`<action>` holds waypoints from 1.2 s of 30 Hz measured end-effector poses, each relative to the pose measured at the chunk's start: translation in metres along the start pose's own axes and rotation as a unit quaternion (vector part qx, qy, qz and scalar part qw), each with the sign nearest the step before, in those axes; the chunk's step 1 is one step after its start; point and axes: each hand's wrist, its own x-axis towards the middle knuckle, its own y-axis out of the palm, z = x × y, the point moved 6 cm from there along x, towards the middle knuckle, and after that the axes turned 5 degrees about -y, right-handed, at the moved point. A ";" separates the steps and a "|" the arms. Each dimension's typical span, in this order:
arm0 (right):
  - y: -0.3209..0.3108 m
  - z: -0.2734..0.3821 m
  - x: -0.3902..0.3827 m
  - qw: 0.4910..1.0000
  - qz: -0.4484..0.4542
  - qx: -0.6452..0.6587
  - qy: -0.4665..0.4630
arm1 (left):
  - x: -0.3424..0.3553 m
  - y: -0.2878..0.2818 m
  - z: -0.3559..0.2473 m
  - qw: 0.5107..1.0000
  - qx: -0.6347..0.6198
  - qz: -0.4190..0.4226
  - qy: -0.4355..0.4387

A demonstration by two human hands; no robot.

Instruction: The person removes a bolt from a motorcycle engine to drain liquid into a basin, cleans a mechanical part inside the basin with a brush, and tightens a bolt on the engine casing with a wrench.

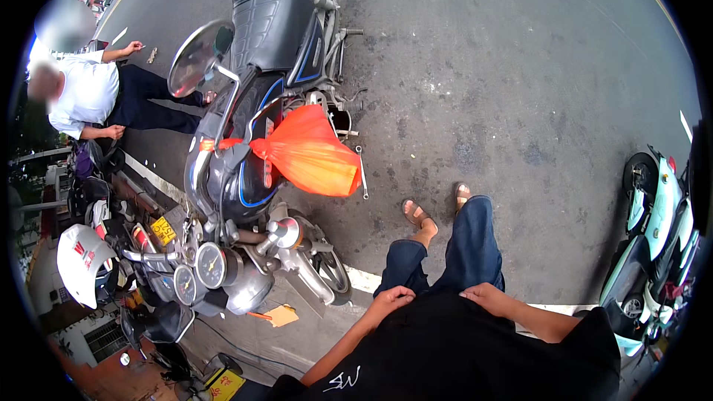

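Both my hands are at my waist, by the hem of my black shirt (460,349). My left hand (392,302) has its fingers drawn together against the top of my jeans (475,245). Opposite it, my right hand (486,299) is also closed at the hem. Whatever cloth either one pinches is hidden. Ahead and to the left stands a black motorcycle (271,18) with blue trim. A tied orange plastic bag (316,152) hangs from it over the tank. Beside the bag, a metal wrench (362,172) shows against the asphalt.
A person in a white shirt (89,89) stands beyond the motorcycle. Parked scooters line the right side (653,223), and more bikes, with a white helmet (83,263), crowd the left. An orange-yellow cloth or paper (283,316) lies near the front wheel (327,267).
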 end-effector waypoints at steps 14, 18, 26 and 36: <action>-0.240 0.040 0.711 0.805 0.026 -0.577 -0.133 | 0.351 -0.095 0.013 0.985 -0.085 -0.151 -0.012; -0.236 0.019 0.859 0.856 -0.077 -0.481 -0.174 | 0.409 -0.223 0.053 0.872 -0.183 -0.448 0.081; -0.114 0.000 0.976 0.988 0.086 -0.011 -0.132 | 0.443 -0.273 0.036 0.797 -0.026 -0.595 0.100; -0.087 -0.017 1.002 0.988 0.123 -0.003 -0.094 | 0.455 -0.206 0.097 0.838 0.039 -0.542 -0.057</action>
